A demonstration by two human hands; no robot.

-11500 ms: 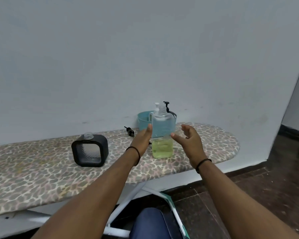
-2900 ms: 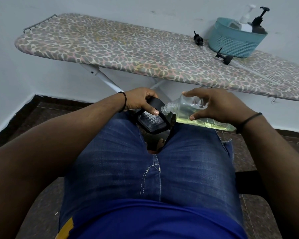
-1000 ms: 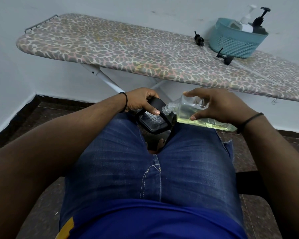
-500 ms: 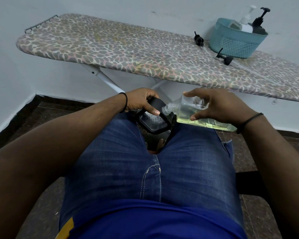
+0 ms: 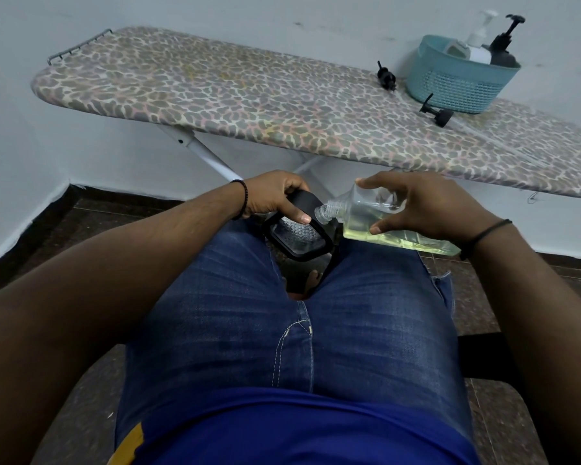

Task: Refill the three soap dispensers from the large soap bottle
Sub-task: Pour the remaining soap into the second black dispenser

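I am seated, with both hands over my knees. My left hand (image 5: 275,199) grips the top of a square black soap dispenser (image 5: 299,234) with a clear ribbed window. My right hand (image 5: 423,204) holds the large clear soap bottle (image 5: 366,216) tipped on its side, yellow-green liquid pooled along its lower wall. Its uncapped neck points left and touches the dispenser's upper right corner. A white pump dispenser (image 5: 477,41) and a black pump dispenser (image 5: 502,50) stand in the teal basket (image 5: 457,85).
An ironing board (image 5: 249,95) with a leopard-print cover runs along the white wall ahead of me. Two loose black pump heads (image 5: 384,77) (image 5: 438,114) lie on it beside the basket. The board's white legs stand behind my hands, above a dark tiled floor.
Since 11.5 s ago the bottle and black dispenser have come off the board down to my lap. Over the last second both hands have held nearly still.
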